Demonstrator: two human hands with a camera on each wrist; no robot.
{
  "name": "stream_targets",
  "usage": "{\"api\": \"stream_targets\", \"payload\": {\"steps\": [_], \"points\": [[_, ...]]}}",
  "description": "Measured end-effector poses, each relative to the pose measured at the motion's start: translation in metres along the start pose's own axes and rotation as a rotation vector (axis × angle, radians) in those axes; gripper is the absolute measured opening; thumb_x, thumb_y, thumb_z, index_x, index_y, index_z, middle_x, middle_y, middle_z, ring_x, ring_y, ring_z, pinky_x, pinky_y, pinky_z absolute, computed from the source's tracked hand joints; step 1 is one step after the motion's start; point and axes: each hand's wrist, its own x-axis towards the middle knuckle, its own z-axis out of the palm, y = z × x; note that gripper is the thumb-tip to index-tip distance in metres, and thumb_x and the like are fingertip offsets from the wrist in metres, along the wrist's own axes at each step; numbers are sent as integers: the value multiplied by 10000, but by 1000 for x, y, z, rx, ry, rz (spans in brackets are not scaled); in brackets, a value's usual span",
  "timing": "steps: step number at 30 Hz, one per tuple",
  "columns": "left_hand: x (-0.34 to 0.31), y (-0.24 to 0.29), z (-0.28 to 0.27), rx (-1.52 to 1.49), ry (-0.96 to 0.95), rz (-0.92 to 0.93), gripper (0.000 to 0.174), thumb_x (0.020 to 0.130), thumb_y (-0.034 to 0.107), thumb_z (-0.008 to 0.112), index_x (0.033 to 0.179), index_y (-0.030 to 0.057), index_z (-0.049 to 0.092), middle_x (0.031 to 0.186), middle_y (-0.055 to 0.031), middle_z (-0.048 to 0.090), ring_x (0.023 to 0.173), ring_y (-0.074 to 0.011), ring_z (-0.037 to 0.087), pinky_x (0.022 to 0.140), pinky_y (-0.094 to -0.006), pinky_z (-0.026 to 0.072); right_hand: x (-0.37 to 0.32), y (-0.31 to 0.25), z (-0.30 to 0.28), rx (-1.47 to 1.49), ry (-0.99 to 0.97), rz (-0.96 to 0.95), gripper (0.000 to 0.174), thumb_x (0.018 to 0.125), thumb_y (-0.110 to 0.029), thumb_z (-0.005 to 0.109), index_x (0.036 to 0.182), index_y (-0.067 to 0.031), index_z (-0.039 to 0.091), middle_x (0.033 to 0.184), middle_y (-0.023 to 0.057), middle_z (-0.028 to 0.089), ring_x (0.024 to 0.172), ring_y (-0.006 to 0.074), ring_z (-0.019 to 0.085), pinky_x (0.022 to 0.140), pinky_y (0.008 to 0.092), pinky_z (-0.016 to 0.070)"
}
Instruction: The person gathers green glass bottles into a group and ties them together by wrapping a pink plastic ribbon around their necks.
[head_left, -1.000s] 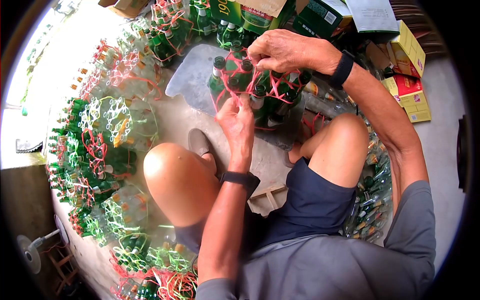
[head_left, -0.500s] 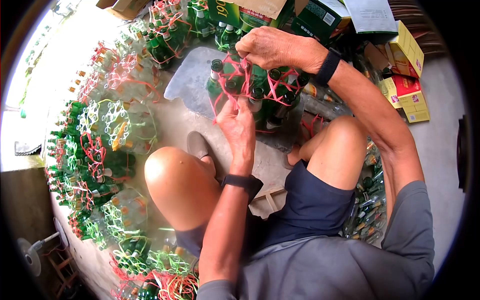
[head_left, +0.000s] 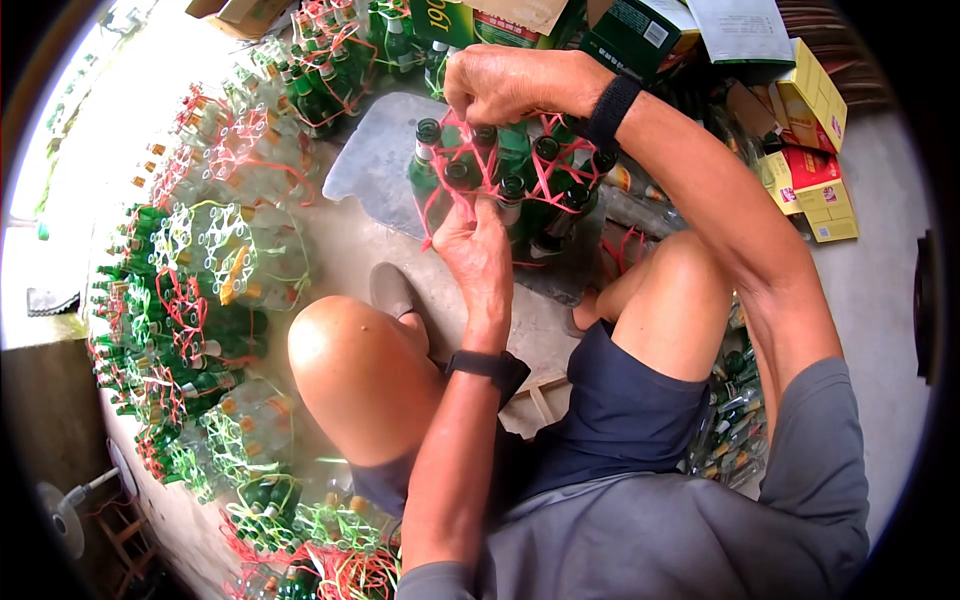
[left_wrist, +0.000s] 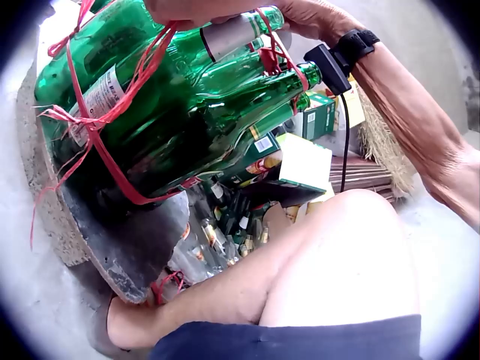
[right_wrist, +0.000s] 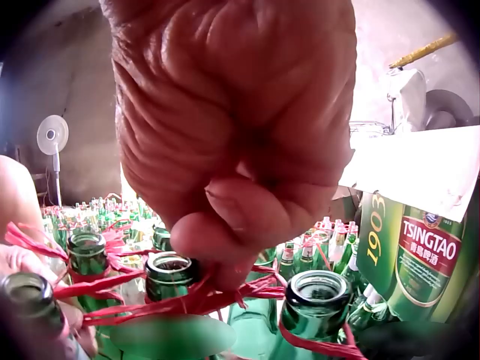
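Observation:
A bundle of green glass beer bottles point(head_left: 425, 180) stands upright in front of me, with red plastic twine point(head_left: 550, 182) looped from neck to neck. My left hand point(head_left: 475, 255) pinches the twine at the bundle's near left side, beside the bottle necks. Over the far left necks, my right hand point(head_left: 520, 85) has its fingers curled, pinching a strand of the red twine point(right_wrist: 187, 302) in the right wrist view. Another band of twine point(left_wrist: 112, 169), knotted at one side, wraps the bottles' bodies in the left wrist view.
Beneath the bundle lies a grey slab point(head_left: 365, 150). Many tied bottle bundles point(head_left: 215, 240) line the left side. Loose bottles point(head_left: 735, 420) lie to the right, behind my knee. Cardboard boxes point(head_left: 815, 100) sit at the back right, and a fan point(head_left: 62, 515) stands at lower left.
My right hand has moved left across the bottle tops, drawing the twine with it. The left hand stays at the near left side, almost unmoved.

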Motion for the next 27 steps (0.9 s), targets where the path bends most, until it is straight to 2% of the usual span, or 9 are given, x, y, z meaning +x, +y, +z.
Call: {"api": "stream_targets", "payload": {"steps": [3,6,13,19,21,22,23,25,27], "points": [[0,-1,0,3,26,-38,192,1004,80,648,818,44,683,755,76,573,682,-26,456,610,-223,365,6,-10,-7,13,-88,145,116,700,-11,643,771,34,723,607,147,675,517,213,671,472,365,509],[-1,-1,-1,-31,18,-14,184,999,88,660,826,40,699,738,79,569,673,-23,461,601,-222,360,7,-18,-10,17,-98,171,122,712,-3,618,769,31,721,617,144,693,495,201,668,455,343,517],[-5,1,-16,70,-17,-101,144,993,112,695,899,18,749,799,74,638,699,-14,494,619,-214,380,7,-35,-13,-17,-167,319,158,713,18,560,759,38,711,632,139,705,555,223,696,488,349,534],[-8,-3,-27,-35,-49,-102,169,994,145,716,1042,0,791,878,53,698,730,-17,515,649,-213,388,6,-30,-1,-89,-139,270,100,695,-2,590,707,45,677,660,181,693,605,304,682,535,433,512],[-8,1,-28,9,-68,-102,174,996,144,713,1040,-7,788,878,51,698,731,-18,518,647,-212,388,5,-19,8,-140,-35,103,109,714,-25,597,707,68,652,659,229,640,646,377,650,588,482,486],[-7,2,-28,7,-69,-101,174,996,144,713,1040,-7,788,878,51,698,731,-18,518,647,-212,388,0,-19,9,-152,-50,123,192,762,-107,618,742,83,639,695,259,617,688,420,625,642,508,473],[-7,2,-27,4,-67,-93,172,997,140,710,1035,-9,787,877,51,696,731,-18,517,645,-211,386,-8,-18,9,-154,-49,124,192,762,-107,618,742,83,639,695,259,617,688,420,625,642,508,473],[-8,2,-27,3,-69,-88,169,999,136,708,1031,-10,786,875,51,695,730,-18,516,644,-209,383,-27,-29,9,-57,0,65,307,803,-229,660,798,78,646,733,267,630,726,418,644,677,509,492],[-8,4,-27,6,-68,-87,159,994,131,716,1019,-10,785,858,56,686,722,-15,505,633,-211,371,-43,-37,18,-94,51,70,432,814,-356,708,914,62,660,820,267,640,850,408,655,770,498,509]]}}
